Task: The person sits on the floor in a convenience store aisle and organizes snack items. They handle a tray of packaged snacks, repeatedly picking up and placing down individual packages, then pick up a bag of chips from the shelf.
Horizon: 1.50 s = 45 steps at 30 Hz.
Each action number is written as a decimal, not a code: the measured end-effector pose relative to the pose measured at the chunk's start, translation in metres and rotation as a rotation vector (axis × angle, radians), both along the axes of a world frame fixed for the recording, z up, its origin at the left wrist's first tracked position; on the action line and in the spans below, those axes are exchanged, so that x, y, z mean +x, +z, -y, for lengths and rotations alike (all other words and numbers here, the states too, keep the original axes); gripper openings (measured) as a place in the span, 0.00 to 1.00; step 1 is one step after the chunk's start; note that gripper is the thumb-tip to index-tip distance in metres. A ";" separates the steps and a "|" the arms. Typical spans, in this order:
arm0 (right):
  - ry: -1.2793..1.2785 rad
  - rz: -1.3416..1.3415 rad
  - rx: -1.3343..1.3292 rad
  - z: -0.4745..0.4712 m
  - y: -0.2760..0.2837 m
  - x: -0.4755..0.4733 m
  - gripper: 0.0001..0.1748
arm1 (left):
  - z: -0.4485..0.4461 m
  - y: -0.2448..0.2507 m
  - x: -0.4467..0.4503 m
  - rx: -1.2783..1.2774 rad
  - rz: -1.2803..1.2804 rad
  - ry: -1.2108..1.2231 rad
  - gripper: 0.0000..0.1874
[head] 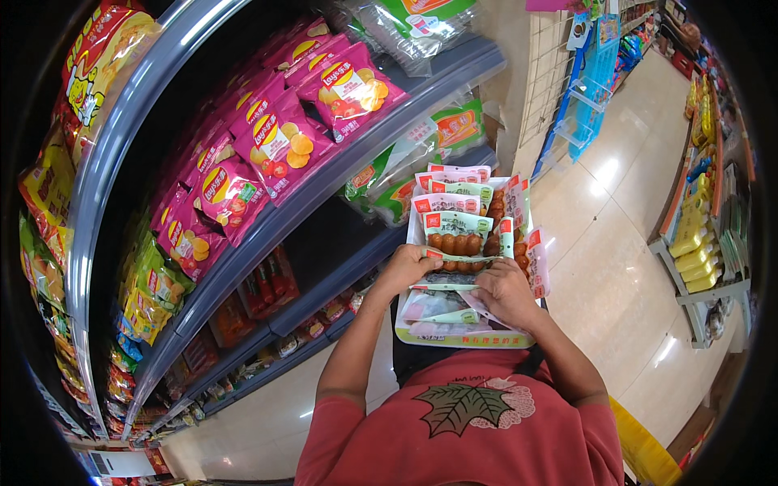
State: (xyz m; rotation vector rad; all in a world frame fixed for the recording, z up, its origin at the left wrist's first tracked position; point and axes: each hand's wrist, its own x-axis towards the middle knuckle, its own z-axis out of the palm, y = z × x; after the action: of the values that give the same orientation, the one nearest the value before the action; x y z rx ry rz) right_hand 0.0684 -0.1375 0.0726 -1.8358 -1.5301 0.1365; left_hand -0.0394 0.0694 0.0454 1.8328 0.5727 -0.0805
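Observation:
A white display box [401,337] filled with packs of sausages is in front of my body. My left hand [408,270] pinches the left top corner of a sausage pack [463,265]. At its right top corner, my right hand [506,288] grips the same pack, its lower fingers close to other packs. Beyond the hands, more upright sausage packs [457,234] with pale green or pink tops stand in rows. Nearer to me, several packs [440,307] lean with their backs showing. What lies under my right palm is partly hidden.
Curved store shelves [364,158] on the left hold pink potato chip bags [281,146] and bagged clear cups [419,30]. A blue rack [586,109] stands ahead. Yellow bottles [699,243] sit on a shelf at right. A person [684,36] is far off at upper right.

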 end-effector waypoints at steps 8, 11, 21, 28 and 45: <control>0.006 -0.025 -0.004 0.002 -0.001 0.002 0.06 | 0.002 0.014 0.006 0.159 -0.112 0.034 0.10; -0.001 -0.068 0.033 0.002 -0.005 0.003 0.06 | -0.004 0.004 -0.002 0.237 0.169 -0.151 0.10; -0.007 -0.071 0.078 0.003 -0.010 0.003 0.08 | -0.033 0.020 0.015 -0.063 0.088 0.198 0.10; -0.023 -0.110 0.119 0.005 -0.013 0.002 0.08 | -0.033 -0.005 0.046 0.324 0.003 0.019 0.16; -0.176 -0.039 0.085 0.000 -0.011 0.012 0.03 | -0.013 0.008 0.036 0.442 0.105 -0.029 0.08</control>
State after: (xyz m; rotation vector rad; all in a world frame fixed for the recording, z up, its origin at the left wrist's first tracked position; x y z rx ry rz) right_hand 0.0802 -0.1377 0.0619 -1.8792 -1.3208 0.0232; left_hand -0.0037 0.0820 0.0531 2.2589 0.5171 0.1327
